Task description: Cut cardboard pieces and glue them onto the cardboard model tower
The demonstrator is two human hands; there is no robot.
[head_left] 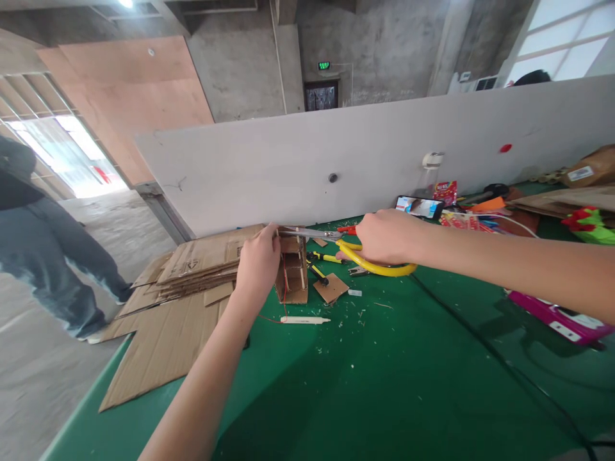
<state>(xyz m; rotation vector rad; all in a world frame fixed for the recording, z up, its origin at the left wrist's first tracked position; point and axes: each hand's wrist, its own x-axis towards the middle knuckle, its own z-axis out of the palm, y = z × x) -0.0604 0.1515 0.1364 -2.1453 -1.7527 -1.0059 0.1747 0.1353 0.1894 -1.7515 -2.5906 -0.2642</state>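
Observation:
My left hand (258,261) grips the top left side of a small cardboard box (293,296) with inner shelves, which stands on the green table. A thin red wire (285,282) runs down its open front. My right hand (384,237) is closed on a pair of scissors (331,235) with one yellow and one red handle. The blades point left and lie at the box's top edge; their tips are hard to make out near my left fingers. Just right of the box are yellow-and-black pliers (327,257) and a square cardboard piece (331,288). A capped white marker (303,320) lies in front.
Stacked cardboard sheets (192,275) overhang the table's left edge. At the right lie a magenta object (560,317) and a black cable (473,330). A phone (419,207) leans by the white partition (269,173). A person in jeans (43,256) stands at the left.

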